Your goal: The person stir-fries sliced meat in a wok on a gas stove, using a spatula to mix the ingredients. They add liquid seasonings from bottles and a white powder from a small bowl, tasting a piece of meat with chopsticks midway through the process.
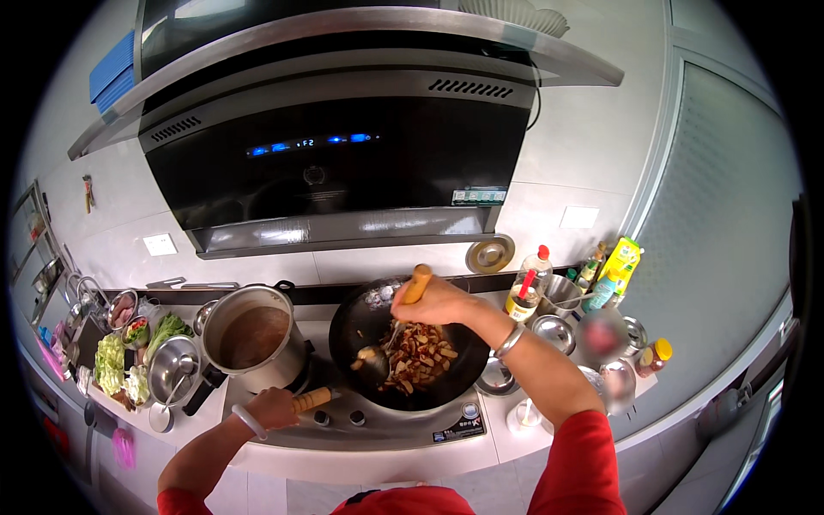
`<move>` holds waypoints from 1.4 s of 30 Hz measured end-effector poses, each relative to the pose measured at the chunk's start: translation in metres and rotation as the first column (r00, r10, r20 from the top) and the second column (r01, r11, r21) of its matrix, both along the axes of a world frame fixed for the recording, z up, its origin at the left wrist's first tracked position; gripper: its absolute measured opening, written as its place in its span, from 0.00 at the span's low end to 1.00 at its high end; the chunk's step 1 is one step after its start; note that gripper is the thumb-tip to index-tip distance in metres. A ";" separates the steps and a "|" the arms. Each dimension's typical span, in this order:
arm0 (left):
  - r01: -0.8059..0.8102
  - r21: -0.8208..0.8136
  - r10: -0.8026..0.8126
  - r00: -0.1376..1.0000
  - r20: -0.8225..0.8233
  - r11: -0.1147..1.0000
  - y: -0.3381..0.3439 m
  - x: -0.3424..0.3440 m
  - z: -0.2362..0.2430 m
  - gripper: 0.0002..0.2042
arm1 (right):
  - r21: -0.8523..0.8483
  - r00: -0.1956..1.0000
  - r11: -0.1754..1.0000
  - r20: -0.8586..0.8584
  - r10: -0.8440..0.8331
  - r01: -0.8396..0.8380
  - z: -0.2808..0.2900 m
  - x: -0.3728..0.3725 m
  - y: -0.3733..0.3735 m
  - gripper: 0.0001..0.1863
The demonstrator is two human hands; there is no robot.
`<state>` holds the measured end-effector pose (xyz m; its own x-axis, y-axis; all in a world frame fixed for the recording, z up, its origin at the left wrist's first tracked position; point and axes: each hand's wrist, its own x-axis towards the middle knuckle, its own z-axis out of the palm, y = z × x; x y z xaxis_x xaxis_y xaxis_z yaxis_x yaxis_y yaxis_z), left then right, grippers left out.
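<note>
A dark wok (343, 330) on the stove holds browned sliced food (418, 354) mixed with dark red pieces. Closed round the upright wooden handle of a spatula (418, 285) is my right hand (438, 305), above the wok; the metal shaft runs down into the food, which hides the blade. My left hand (275, 407), in front of the stove, grips the wooden handle of a ladle (312, 399). Its rounded metal head appears to rest against the wok's left inner side. Left of the wok stands a tall metal pot (251, 371) of brown liquid.
A range hood (343, 172) hangs over the stove. To the right are bottles (528, 292), metal bowls (554, 333) and a yellow-lidded jar (654, 356). Leafy vegetables (110, 365) and a metal bowl with a spoon (174, 369) sit left. The pot's black handle (204, 390) juts forward near my left arm.
</note>
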<state>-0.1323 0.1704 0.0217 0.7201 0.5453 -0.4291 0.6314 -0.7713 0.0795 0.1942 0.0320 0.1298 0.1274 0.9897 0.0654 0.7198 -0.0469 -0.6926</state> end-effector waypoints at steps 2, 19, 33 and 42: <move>-0.036 -0.035 0.035 0.999 -0.028 0.999 -0.003 0.001 0.005 0.19 | -0.006 0.997 0.999 0.068 0.043 -0.042 -0.001 -0.010 -0.002 0.12; -0.043 -0.008 0.043 0.999 -0.017 0.999 -0.002 -0.001 0.001 0.19 | 0.160 0.646 0.976 0.763 -0.029 -0.145 -0.095 -0.010 -0.068 0.18; 0.024 0.082 -0.030 0.997 0.065 0.996 0.015 -0.014 -0.031 0.20 | 0.049 0.526 0.998 0.850 -0.022 -0.038 -0.222 -0.081 -0.030 0.06; -0.117 0.026 0.099 0.919 0.381 0.993 0.037 -0.025 -0.073 0.32 | 0.510 0.850 0.760 0.100 -0.518 0.403 -0.163 -0.048 -0.248 0.04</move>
<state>-0.1572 0.2072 -0.0509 0.7592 0.6419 -0.1073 0.6411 -0.7090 0.2939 0.1466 -0.2159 -0.0329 0.4850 0.6605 0.5732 0.8281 -0.1361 -0.5438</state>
